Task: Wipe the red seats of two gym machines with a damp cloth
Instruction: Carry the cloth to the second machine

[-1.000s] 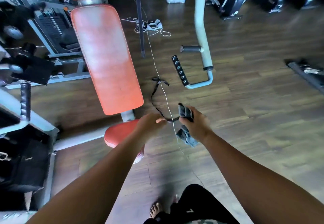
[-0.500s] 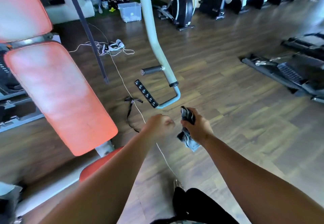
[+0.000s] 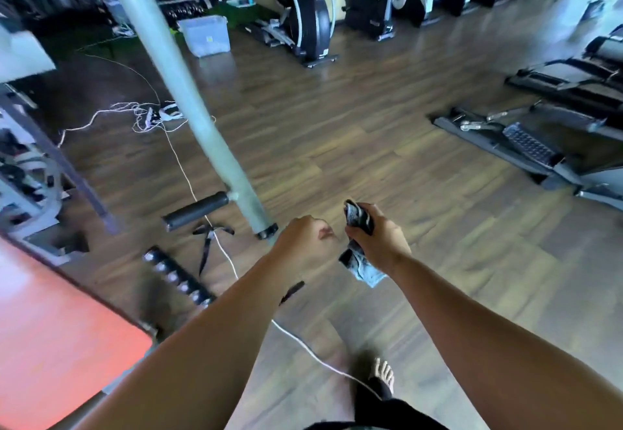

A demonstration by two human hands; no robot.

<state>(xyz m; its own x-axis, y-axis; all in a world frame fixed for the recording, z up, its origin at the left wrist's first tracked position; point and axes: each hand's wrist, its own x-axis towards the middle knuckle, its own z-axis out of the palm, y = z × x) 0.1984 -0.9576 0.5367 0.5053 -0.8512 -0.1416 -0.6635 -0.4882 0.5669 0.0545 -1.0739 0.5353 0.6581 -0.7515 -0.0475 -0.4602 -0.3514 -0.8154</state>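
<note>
Head view: right hand (image 3: 377, 241) clenched round bunched cloth (image 3: 360, 257), soft, limp, probably light; left hand (image 3: 305, 244) fisted, empty, just beside. Red seat (image 3: 57, 338) lower left.

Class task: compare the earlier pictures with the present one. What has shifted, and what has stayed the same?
The view swung up and right: the red seat slid to the lower-left corner, and exercise bikes came into sight. Unchanged: right hand grips the cloth, left hand stays fisted beside it.
</note>
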